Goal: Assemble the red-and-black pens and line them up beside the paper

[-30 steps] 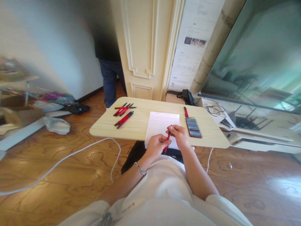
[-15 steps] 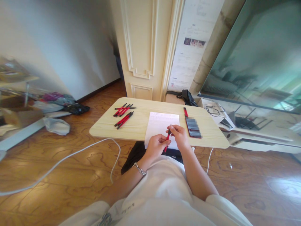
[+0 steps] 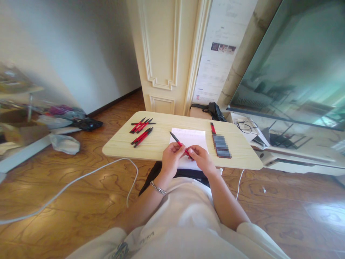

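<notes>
A red and black pen [image 3: 176, 139] is held between both my hands over a white sheet of paper [image 3: 192, 135] at the table's near edge. My left hand [image 3: 171, 157] pinches its middle, while the fingers of my right hand [image 3: 201, 158] close on its lower right end. The black end points up and to the left. Several similar pens [image 3: 142, 136] lie in two loose groups on the left part of the table. One or more red and black pens [image 3: 212, 127] lie at the right, above a pixelated dark rectangular object [image 3: 221, 146].
The pale wooden table [image 3: 156, 153] has rounded corners. A black bag [image 3: 215, 112] sits behind it, near a low white cabinet [image 3: 291, 163]. A white cable [image 3: 81, 178] runs across the floor at left. Plastic bags [image 3: 64, 144] lie further left.
The pen has turned from near upright to slanting, its black end now toward the upper left. My left hand has moved up and left along with it; my right hand has lowered to its other end.
</notes>
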